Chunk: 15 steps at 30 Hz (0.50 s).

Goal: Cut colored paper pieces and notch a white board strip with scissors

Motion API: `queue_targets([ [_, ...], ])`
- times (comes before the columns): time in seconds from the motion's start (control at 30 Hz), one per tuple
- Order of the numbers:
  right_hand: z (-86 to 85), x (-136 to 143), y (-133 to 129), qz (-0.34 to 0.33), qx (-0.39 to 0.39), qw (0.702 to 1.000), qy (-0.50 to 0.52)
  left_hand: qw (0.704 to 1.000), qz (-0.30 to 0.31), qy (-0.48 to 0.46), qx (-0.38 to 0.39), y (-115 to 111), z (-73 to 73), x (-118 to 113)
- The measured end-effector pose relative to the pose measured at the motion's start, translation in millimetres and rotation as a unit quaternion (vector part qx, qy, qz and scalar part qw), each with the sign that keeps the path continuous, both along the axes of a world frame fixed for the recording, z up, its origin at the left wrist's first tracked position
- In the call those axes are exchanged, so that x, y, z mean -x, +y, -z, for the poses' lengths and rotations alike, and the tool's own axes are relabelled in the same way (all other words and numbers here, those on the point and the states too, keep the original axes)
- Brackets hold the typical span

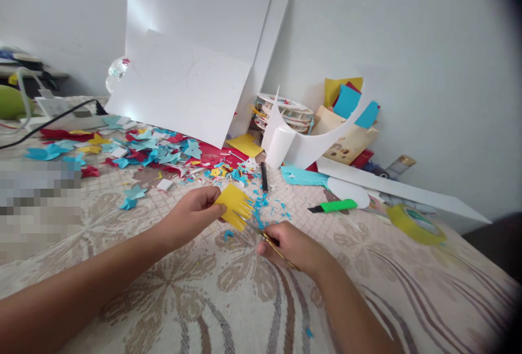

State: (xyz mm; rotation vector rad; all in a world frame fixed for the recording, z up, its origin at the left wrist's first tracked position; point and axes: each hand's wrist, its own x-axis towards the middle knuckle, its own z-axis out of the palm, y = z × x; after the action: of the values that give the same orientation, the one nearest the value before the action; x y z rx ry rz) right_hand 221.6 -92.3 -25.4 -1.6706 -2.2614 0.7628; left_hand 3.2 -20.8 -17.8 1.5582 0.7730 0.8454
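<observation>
A small piece of yellow paper [230, 204] with slits along its right edge is pinched in my left hand [199, 213], thumb on top. My right hand [292, 244] is closed round the handles of a pair of scissors [256, 228]. Their blades meet the slit edge of the paper, near its lower right corner. Blue paper scraps [261, 210] lie on the patterned tablecloth [196, 289] just beyond the scissors.
Many cut paper pieces [159, 150] are heaped at the back left. A black pen-like stick [263, 177], a green cutter [338, 206] and a roll of yellow tape [416, 223] lie rightward. White boards [183, 87] lean on the wall. A black cable [53, 123] runs at the left.
</observation>
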Motion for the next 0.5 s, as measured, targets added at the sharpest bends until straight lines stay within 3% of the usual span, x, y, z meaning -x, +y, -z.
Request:
queue_targets([
  [0.5,-6.9,3.0,0.4,0.013,0.024,1.0,-0.001,1.0,-0.008,0.019,-0.015,2.0,1.2,-0.2],
])
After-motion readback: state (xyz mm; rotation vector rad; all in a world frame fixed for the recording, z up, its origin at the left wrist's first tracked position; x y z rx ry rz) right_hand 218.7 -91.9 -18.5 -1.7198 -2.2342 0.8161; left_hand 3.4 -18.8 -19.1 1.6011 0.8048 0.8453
